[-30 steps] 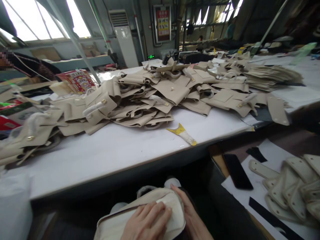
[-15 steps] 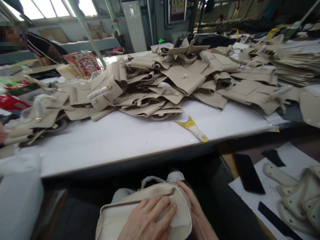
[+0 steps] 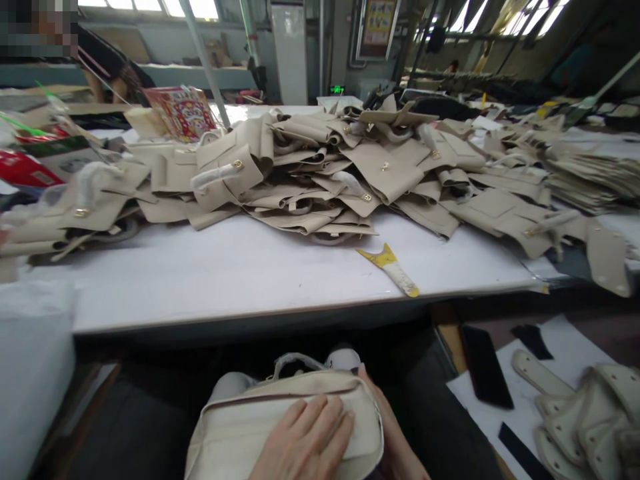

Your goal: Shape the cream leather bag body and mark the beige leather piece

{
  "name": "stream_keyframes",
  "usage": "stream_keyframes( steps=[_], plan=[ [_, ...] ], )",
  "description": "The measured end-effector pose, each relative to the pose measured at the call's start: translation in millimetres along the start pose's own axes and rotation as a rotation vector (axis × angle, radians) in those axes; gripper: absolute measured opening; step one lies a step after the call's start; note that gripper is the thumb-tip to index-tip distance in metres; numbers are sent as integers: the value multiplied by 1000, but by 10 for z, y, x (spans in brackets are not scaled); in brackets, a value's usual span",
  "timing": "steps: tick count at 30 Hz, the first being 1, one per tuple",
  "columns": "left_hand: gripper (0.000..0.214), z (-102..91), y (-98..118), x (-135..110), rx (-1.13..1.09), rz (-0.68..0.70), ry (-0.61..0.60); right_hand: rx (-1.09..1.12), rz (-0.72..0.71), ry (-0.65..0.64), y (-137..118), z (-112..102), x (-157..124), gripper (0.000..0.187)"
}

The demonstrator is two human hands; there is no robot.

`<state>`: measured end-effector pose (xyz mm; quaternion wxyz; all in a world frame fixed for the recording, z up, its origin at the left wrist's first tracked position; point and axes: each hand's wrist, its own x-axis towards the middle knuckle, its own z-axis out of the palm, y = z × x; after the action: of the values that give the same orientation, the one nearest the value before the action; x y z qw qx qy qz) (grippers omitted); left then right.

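A cream bag [image 3: 260,427] lies on my lap at the bottom of the view. My left hand [image 3: 305,443] rests flat on its top, fingers stretched out and together. My right hand [image 3: 395,440] lies along the bag's right end, fingers extended against its side. A handle loop [image 3: 295,362] shows at the bag's far edge.
A white table [image 3: 240,273] stretches ahead with a big heap of beige bag pieces [image 3: 350,173] and a yellow scraper [image 3: 390,267]. At the lower right stands a low surface with a black phone [image 3: 485,365] and stacked beige parts [image 3: 585,413]. A person sits at far left.
The view has tilted and shifted a little; the table heap appears lower and nearer. Both hands stay on the bag, the left sliding slightly toward me.
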<state>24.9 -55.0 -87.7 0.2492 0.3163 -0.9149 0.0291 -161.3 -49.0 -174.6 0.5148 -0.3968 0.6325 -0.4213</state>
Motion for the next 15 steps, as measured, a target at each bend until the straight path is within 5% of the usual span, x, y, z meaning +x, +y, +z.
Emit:
stream_keyframes(
  steps=[2,4,10,12,15],
  plan=[
    [38,-11,-5,-9,9,-14,-23,73,134,171,-105,-165,-16,69],
    [40,-40,-14,-12,4,-9,-40,63,88,208,-340,-329,-60,66],
    [31,-92,-18,-66,-108,-41,-239,-776,-458,-353,-1236,-405,-159,20],
    [32,-97,-10,-78,-152,-64,-317,-1034,-547,-443,-1359,-349,-120,8],
    [32,-125,3,-54,-213,-93,-444,-1274,-659,-503,-1367,-286,-39,18]
  ],
)
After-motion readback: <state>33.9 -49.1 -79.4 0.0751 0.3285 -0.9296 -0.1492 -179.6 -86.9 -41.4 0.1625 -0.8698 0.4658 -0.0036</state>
